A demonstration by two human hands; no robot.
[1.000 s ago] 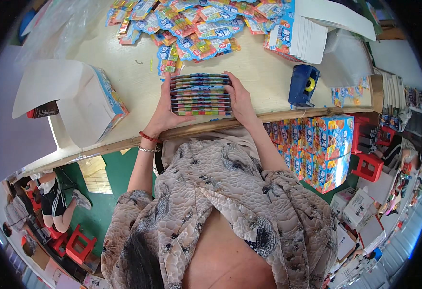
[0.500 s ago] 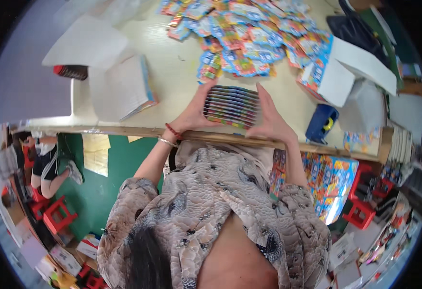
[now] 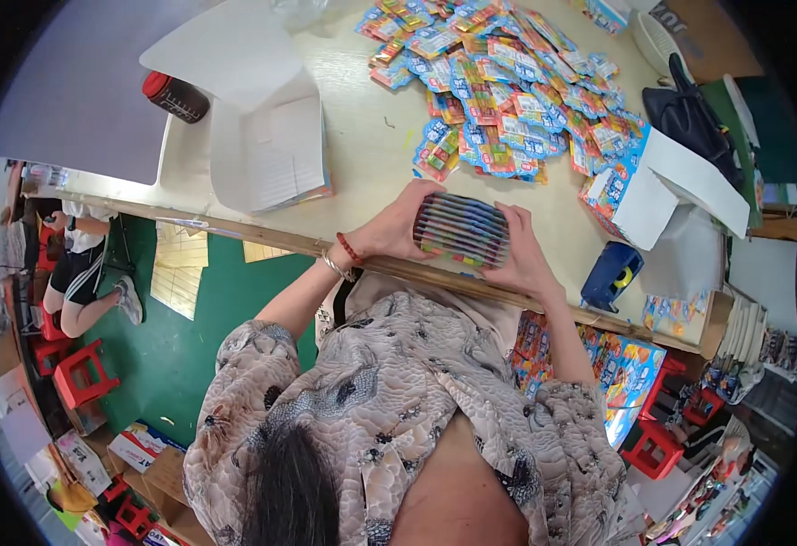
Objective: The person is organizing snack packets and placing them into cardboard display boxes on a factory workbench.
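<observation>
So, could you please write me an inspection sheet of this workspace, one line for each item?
Surface: pale table with a wooden front edge.
Job's things: stack of colourful flat packets, held on edge above the table's front edge.
Clutter: loose heap of similar packets; open white carton; second open carton; blue tape dispenser; dark red-capped bottle; black bag.
Grippers: left hand and right hand press the stack from either side.
Cables: nothing seen.
Surroundings: green floor, red stools, printed boxes under the table, a seated person at left.
</observation>
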